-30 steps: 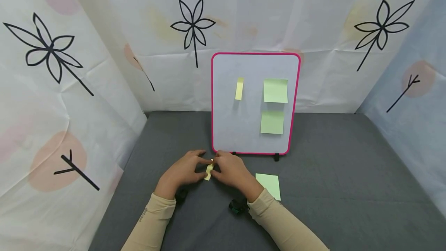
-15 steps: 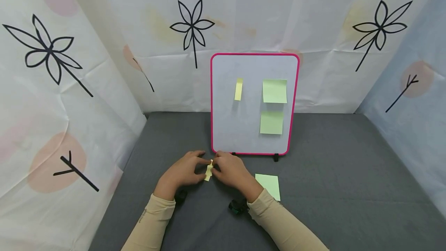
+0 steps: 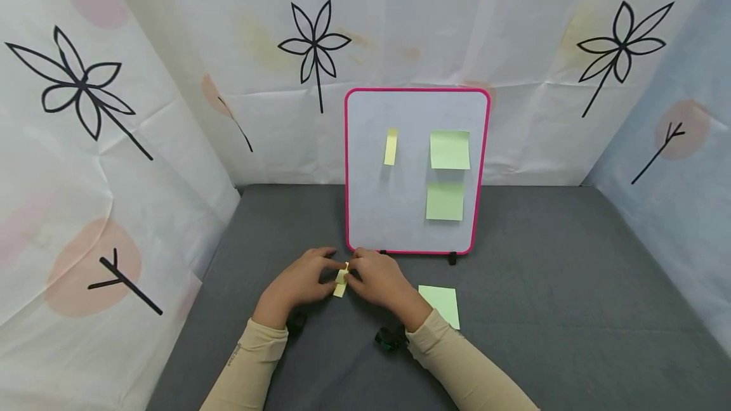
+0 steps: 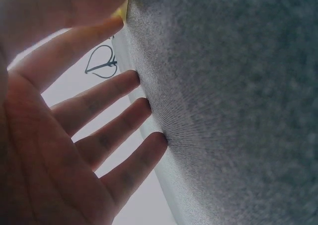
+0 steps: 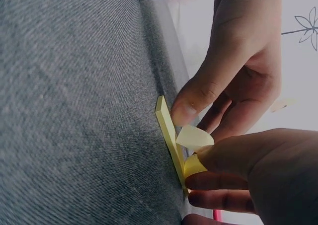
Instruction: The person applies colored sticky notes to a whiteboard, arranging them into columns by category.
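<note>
A narrow yellow sticky note pad [image 3: 339,291] lies on the grey cloth between both hands. My left hand [image 3: 299,280] holds the pad with thumb and index finger along its left side. In the left wrist view the other fingers [image 4: 117,88] stretch out, tips at the cloth. From the right, my right hand [image 3: 381,280] pinches the top sticky note [image 5: 194,137], which curls up off the pad. The right wrist view shows the note bowed, while the pad's near end [image 5: 160,106] stays flat beside the left thumb.
A pink-edged whiteboard [image 3: 371,208] stands behind the hands on small black feet. It bears a narrow yellow note [image 3: 391,146] and two green square notes [image 3: 450,150]. A green square note pad [image 3: 442,303] lies beside the right wrist. Printed fabric walls [image 3: 422,30] enclose the table.
The yellow note has curled up farther from the near end of the pad, leaving more of the pad beneath showing. Both hands have stayed almost in place.
</note>
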A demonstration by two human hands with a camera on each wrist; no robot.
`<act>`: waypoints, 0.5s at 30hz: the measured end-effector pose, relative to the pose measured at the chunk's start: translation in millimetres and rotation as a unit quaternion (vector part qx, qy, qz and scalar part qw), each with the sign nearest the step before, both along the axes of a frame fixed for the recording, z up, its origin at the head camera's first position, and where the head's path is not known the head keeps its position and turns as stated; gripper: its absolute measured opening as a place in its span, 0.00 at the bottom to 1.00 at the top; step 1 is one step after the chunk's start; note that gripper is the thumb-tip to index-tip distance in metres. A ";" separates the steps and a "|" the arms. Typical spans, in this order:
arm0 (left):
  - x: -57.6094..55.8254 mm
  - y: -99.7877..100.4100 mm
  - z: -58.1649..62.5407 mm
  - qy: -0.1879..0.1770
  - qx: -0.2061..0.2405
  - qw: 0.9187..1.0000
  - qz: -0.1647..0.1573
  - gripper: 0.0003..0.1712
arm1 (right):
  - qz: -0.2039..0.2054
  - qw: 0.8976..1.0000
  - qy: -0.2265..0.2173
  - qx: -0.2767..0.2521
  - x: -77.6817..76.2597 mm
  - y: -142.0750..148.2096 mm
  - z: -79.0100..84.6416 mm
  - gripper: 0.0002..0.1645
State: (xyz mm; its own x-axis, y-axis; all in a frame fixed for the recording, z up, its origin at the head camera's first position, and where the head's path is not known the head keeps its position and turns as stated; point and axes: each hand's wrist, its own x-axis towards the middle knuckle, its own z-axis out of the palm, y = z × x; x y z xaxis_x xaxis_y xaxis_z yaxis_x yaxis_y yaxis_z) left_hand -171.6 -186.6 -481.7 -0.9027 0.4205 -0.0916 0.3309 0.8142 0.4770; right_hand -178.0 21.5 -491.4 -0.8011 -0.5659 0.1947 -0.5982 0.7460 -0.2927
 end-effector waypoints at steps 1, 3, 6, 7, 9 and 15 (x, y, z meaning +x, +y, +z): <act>0.1 -0.2 -0.3 0.003 0.002 1.000 -0.002 0.20 | 0.002 1.000 0.002 0.000 0.2 0.2 -0.1 0.10; 0.3 -0.6 -0.3 0.003 0.007 1.000 -0.005 0.20 | 0.005 1.000 0.005 -0.002 0.5 0.6 -0.3 0.10; 0.7 -0.9 0.2 0.005 0.011 1.000 -0.006 0.22 | 0.009 1.000 0.006 -0.013 0.6 1.5 -0.2 0.10; 0.5 -0.9 0.6 0.003 0.011 1.000 -0.005 0.22 | 0.009 1.000 0.007 -0.015 0.5 1.8 -0.2 0.10; 0.2 -0.9 0.9 0.002 0.008 1.000 -0.005 0.21 | 0.011 1.000 0.012 -0.019 0.1 2.4 0.1 0.10; -0.5 -0.9 0.3 0.008 0.011 1.000 -0.005 0.18 | 0.012 0.999 0.023 -0.021 -1.4 4.4 2.9 0.10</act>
State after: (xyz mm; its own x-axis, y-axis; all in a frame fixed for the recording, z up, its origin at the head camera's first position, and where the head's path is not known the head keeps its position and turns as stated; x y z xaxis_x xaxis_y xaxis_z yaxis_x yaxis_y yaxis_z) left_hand -172.1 -187.5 -481.4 -0.8995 0.4315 -0.0683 0.3469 0.8005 0.4887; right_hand -179.4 25.8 -488.4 -0.7773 -0.5749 0.2556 -0.6290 0.7189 -0.2958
